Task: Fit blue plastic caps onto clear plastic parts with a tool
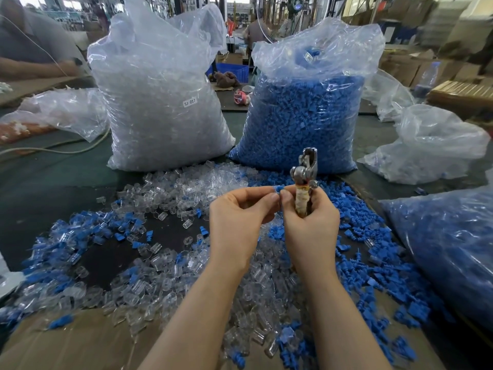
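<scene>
A: Your left hand (237,214) pinches a small blue ribbed plastic cap (277,188) at the fingertips; your right hand (309,217) curls round the tape-wrapped handle of the metal plier-like tool (304,172), its thumb touching the cap too.

B: And the clear part?

A: I cannot tell whether one sits behind your fingers; loose clear plastic parts (165,188) and blue caps (373,252) litter the table (53,188); some look already joined; two full bags, clear (160,102) and blue (301,116), stand beyond, so most remains, I judge.
</scene>
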Demonstrator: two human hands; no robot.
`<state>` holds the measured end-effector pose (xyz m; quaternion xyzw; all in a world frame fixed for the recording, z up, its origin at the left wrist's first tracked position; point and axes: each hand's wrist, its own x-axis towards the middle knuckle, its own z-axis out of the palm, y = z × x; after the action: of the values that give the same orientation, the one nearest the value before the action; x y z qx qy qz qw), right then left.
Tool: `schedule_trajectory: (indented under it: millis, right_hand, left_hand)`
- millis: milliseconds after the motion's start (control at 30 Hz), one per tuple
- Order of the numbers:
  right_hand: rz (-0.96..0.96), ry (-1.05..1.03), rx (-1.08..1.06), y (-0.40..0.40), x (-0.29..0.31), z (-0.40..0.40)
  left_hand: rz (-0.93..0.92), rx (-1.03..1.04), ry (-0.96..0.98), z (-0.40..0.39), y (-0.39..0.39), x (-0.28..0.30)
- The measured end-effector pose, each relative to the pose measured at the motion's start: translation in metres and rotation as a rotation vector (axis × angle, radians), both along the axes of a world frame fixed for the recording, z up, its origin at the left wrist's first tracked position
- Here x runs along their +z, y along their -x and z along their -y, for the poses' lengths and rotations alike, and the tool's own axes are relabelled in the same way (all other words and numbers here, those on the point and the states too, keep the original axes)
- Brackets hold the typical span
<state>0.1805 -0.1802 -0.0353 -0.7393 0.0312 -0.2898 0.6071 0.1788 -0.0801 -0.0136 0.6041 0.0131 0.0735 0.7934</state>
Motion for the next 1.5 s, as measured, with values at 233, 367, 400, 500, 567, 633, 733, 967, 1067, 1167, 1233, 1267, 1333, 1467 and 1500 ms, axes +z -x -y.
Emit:
schedule_trajectory:
  millis: [233,367,400,500,567,633,733,967,1067,1167,1233,1267,1333,1467,1500]
  right_hand:
    - [-0.022,0.016,0.032,0.0,0.002,0.0]
    - [-0.04,0.053,0.052,0.0,0.003,0.0]
    - [-0.043,0.053,0.059,0.001,0.004,-0.001]
    - [-0.063,0.052,0.084,0.002,0.006,-0.002]
    - [-0.078,0.068,0.103,0.003,0.007,-0.004]
    - [-0.094,0.077,0.129,0.004,0.01,-0.004]
    - [-0.137,0.109,0.191,0.003,0.012,0.004]
    - [-0.334,0.33,0.315,0.003,0.011,0.021]
    - [-0.349,0.355,0.357,0.004,0.012,0.018]
    - [-0.347,0.355,0.371,0.004,0.012,0.017]
    - [-0.346,0.352,0.384,0.004,0.012,0.016]
    - [-0.348,0.354,0.392,0.004,0.012,0.017]
    - [-0.352,0.366,0.408,0.004,0.011,0.018]
    - [-0.34,0.425,0.404,0.003,0.01,0.02]
    - [-0.336,0.444,0.396,0.003,0.01,0.02]
  left_hand:
    - [0.081,0.085,-0.106,0.001,0.001,0.0]
    - [0.109,0.136,-0.157,0.0,0.0,-0.002]
    - [0.11,0.144,-0.16,-0.001,0.0,-0.003]
    - [0.108,0.167,-0.171,-0.002,-0.001,-0.004]
    - [0.108,0.19,-0.189,-0.003,-0.002,-0.005]
    - [0.112,0.202,-0.192,-0.005,-0.003,-0.006]
    - [0.118,0.206,-0.174,-0.008,-0.004,-0.006]
    - [0.139,0.206,-0.107,-0.015,-0.008,-0.006]
    - [0.142,0.183,-0.11,-0.016,-0.009,-0.007]
    - [0.148,0.157,-0.129,-0.016,-0.01,-0.007]
    - [0.148,0.143,-0.133,-0.016,-0.009,-0.007]
    - [0.146,0.138,-0.129,-0.016,-0.009,-0.007]
    - [0.137,0.131,-0.119,-0.017,-0.009,-0.007]
    - [0.127,0.098,-0.117,-0.019,-0.009,-0.006]
    - [0.127,0.09,-0.114,-0.019,-0.008,-0.005]
